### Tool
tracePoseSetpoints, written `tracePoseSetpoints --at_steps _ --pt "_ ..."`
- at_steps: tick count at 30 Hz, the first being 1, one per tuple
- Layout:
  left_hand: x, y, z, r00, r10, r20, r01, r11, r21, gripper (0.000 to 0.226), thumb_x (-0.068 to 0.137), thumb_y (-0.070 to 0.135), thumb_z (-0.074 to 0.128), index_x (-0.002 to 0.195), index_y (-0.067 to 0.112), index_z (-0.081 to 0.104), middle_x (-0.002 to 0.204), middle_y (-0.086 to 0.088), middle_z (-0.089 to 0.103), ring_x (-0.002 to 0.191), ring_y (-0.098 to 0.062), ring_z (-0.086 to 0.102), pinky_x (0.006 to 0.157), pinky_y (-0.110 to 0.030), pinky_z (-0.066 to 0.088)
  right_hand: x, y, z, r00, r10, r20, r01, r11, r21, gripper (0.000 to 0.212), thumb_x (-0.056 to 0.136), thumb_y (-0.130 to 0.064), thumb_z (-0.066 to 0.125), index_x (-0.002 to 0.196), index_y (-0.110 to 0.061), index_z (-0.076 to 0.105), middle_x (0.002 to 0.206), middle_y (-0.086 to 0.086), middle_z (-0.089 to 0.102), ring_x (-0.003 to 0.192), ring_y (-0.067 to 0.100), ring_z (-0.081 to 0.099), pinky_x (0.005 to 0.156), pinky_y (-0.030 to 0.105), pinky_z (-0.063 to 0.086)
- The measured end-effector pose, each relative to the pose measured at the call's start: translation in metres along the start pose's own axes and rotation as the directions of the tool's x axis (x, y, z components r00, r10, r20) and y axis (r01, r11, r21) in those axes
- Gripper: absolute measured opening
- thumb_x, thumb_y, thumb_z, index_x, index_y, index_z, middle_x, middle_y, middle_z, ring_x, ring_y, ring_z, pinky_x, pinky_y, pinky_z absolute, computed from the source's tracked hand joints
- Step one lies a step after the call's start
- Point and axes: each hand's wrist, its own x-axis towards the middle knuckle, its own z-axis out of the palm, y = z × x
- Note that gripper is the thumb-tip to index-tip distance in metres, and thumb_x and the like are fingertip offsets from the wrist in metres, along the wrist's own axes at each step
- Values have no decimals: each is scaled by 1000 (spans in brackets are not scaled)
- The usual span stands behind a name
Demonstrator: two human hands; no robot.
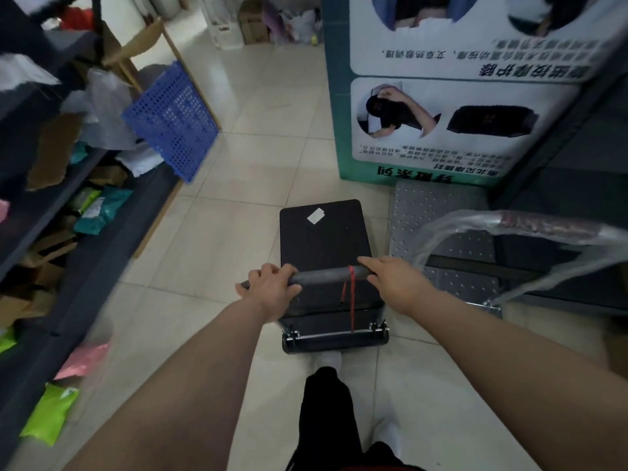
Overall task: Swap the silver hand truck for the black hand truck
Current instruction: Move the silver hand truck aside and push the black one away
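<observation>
The black hand truck (324, 232) stands on the tiled floor in front of me, its flat deck bearing a small white sticker. Its dark foam handle bar has a red cord tied round it. My left hand (270, 288) grips the bar's left end and my right hand (396, 283) grips its right end. Just to the right sits the silver hand truck (438, 215), a perforated metal deck whose handle (530, 226) is wrapped in clear plastic. Neither hand touches the silver one.
A large green and white printed box (441, 96) stands ahead on the right, behind the silver deck. Dark shelves (51, 212) with parcels and bags line the left side. A blue perforated panel (173, 120) leans there. Tiled floor runs ahead between them.
</observation>
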Motion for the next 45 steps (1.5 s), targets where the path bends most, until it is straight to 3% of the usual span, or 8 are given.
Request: tracePoseSetpoints --at_steps 7,20,28,33,42,45 --pt "75 -10 -44 997 67 26 -69 995 71 23 96 43 40 118 40 43 129 0 39 115 -28 35 99 -52 28 60 -9 -16 992 99 -78 -99 995 4 39 98 -30 40 137 -30 39 127 5 52 114 27 47 92 41 41" --pt "185 14 -103 965 255 64 -262 950 167 27 98 44 37 124 38 41 131 -3 39 119 -29 34 100 -54 26 130 5 -47 948 298 -116 -282 950 134 38 97 -24 42 135 -27 43 123 7 52 111 27 44 90 38 38" --pt "209 23 -112 960 269 80 -279 942 185 27 98 45 35 123 38 41 127 -4 39 115 -29 35 99 -59 26 150 11 -55 927 344 -152 -324 935 142 38 96 -23 43 134 -27 44 122 7 53 114 27 44 91 38 37" --pt "217 24 -115 954 286 84 -298 934 197 29 98 45 35 125 36 40 128 -6 40 119 -32 35 107 -62 14 153 9 -58 919 361 -159 -340 929 143 42 97 -22 41 138 -27 39 127 7 51 115 27 44 95 39 37" --pt "218 26 -113 951 302 63 -309 930 198 30 98 45 35 126 35 40 129 -7 41 120 -34 36 108 -60 14 151 12 -61 916 357 -180 -333 930 155 47 97 -25 42 143 -32 33 133 2 49 118 24 43 96 38 37" --pt "215 26 -111 951 307 44 -309 929 206 30 97 45 35 126 36 40 128 -6 41 118 -33 37 107 -59 16 147 13 -58 926 337 -169 -324 941 103 55 96 -27 44 147 -31 24 141 2 42 125 25 39 103 39 33"
